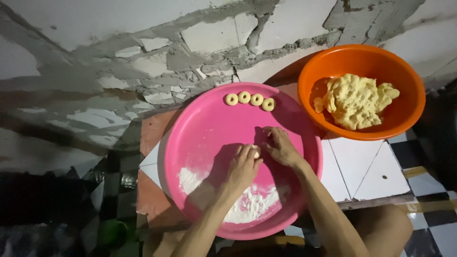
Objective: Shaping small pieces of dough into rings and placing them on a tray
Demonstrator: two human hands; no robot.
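Rough unplastered block wall (157,52) with grey mortar seams behind; below it a tiled ledge (366,171) in white and reddish squares, checkered black-and-white floor (428,223) at lower right. On the ledge sits a large round pink plastic tray (209,119). Both hands meet near tray centre: left hand (243,166) curled, fingers bent down, pinching a small pale piece of dough (256,153) at its fingertips; right hand (282,146) also curled, fingertips touching the same piece from the other side. Only a sliver of that dough shows, shape unclear. Loose pile of white flour (250,202) lies on the near part of the tray, just below the hands. Four small pale dough rings (250,99) sit in a row at the far rim, touching one another, well apart from the hands. Round orange plastic bowl (404,109) stands just right of the tray, holding a lumpy pale-yellow dough mass (354,100).
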